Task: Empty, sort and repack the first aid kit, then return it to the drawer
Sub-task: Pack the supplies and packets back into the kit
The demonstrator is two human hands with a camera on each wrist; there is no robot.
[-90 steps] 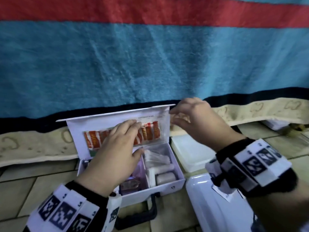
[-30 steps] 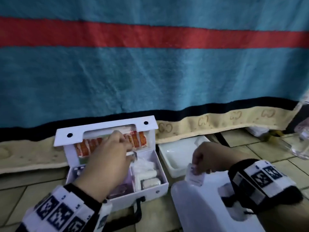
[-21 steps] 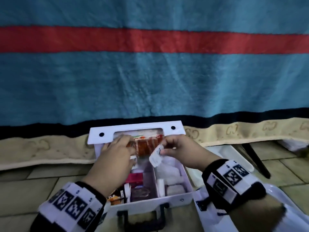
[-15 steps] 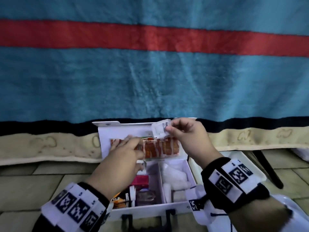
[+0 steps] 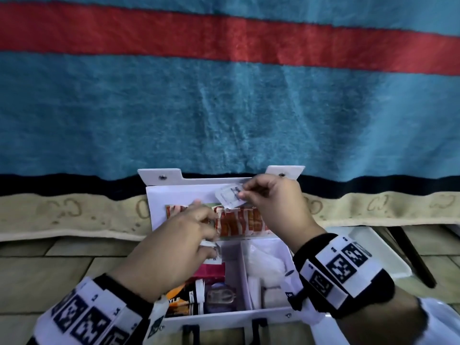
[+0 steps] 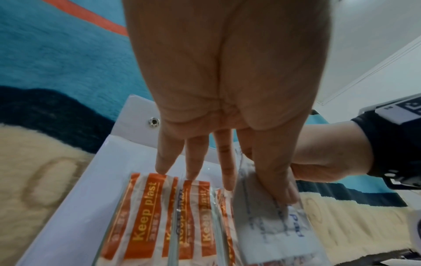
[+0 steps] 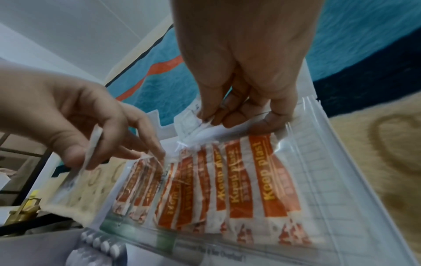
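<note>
1. Looking down from the head view, the white first aid kit (image 5: 225, 317) sits open on the tiled floor (image 5: 62, 265), its long axis running left to right and its lid (image 5: 174, 195) standing up against the blue blanket (image 5: 224, 108). The right hand (image 5: 276, 207) pinches a small white sachet (image 5: 230, 196) in front of the top of the lid. The left hand (image 5: 174, 247) has its fingers curled at the clear pouch of orange plasters (image 5: 245, 222) on the lid's inside and also holds a small white packet (image 5: 209, 244). The left hand hides much of the left compartment; white gauze rolls (image 5: 267, 266) fill the right one. The kit's front edge is partly cut off by the wristbands.

2. From the left wrist view, the fingers (image 6: 193, 158) point down with their tips on the top edge of the plaster strips (image 6: 145, 210), whose long axes run away from the fingers. Thumb and forefinger pinch a pale packet (image 6: 271, 221), its print too blurred to read. The right wrist (image 6: 323, 154) enters from the right side.

3. From the right wrist view, the thumb and fingertips (image 7: 232, 115) nip the sachet (image 7: 200, 129) at the pouch mouth. The strips (image 7: 239, 180) lie fanned, lettering running lengthwise. The left hand (image 7: 75, 115) holds a thin white packet (image 7: 93, 149) edge-on. A blister strip of tablets (image 7: 100, 244) shows at the bottom edge, partly cropped.
</note>
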